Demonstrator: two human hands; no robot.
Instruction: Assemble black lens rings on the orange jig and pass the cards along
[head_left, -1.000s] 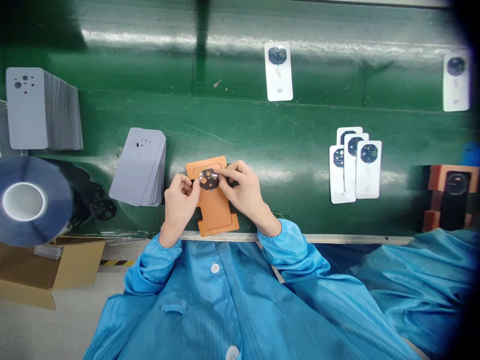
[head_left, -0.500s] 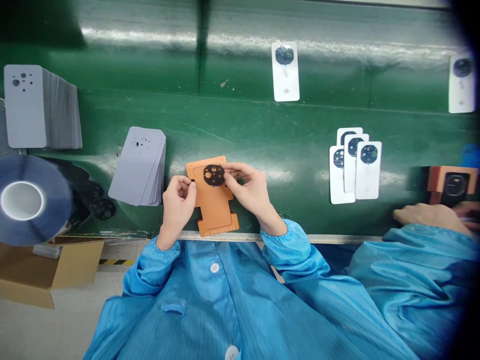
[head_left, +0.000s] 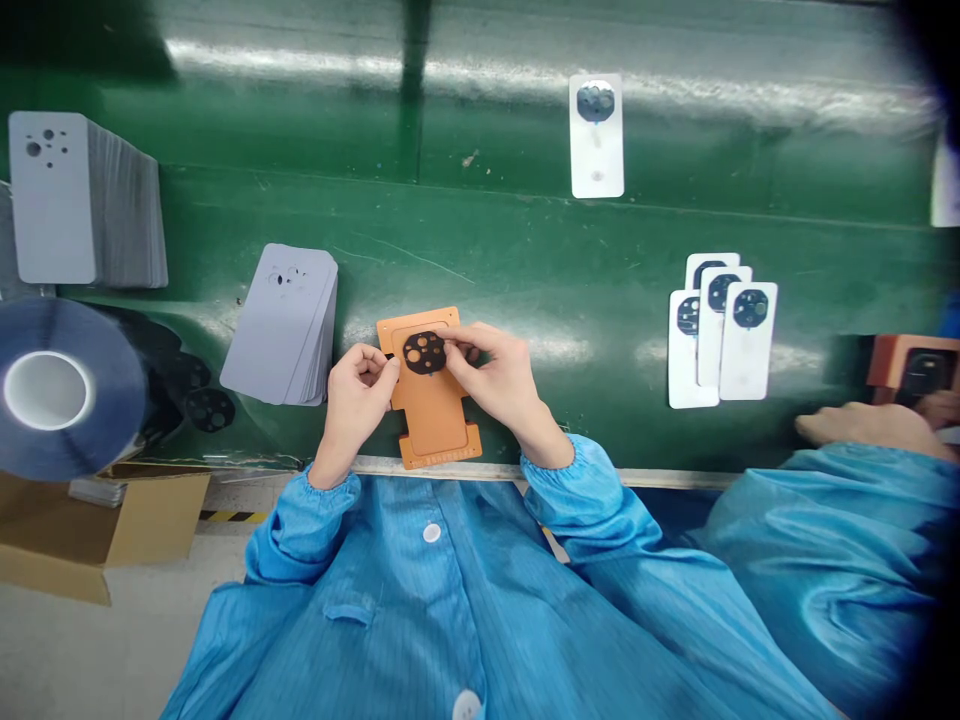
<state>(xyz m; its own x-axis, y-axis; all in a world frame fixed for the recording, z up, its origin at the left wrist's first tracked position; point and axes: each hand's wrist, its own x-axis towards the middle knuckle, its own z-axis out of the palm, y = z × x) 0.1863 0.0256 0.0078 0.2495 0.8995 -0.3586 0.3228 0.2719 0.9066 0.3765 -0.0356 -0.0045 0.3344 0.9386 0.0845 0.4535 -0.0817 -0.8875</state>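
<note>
Now, right hand (head_left: 499, 385): thumb and forefinger closed in a pinch on the right rim of the black disc (head_left: 424, 352).
Left hand (head_left: 356, 400): fingers curled, fingertips nipping the disc's left rim.
Black disc: round, with several holes, lying over the top end of the orange jig (head_left: 435, 425), between the two hands.
Orange jig: flat on the green surface (head_left: 525, 260), at its near edge, in front of the person's blue coat.
Left of the jig: a fanned stack of grey cards (head_left: 281, 325) just beside it; farther left, loose black discs (head_left: 210, 410) and a roll of film (head_left: 52, 390).
Far left, beyond the jig: a taller grey stack (head_left: 82, 200).
Right of the jig: three overlapping white cards (head_left: 724, 330), well apart from it.
Beyond the jig, to the right: a single white card (head_left: 596, 135).
Far right of the jig: a co-worker's hand (head_left: 862, 428) in a blue sleeve, near a second orange jig (head_left: 911, 365).
</note>
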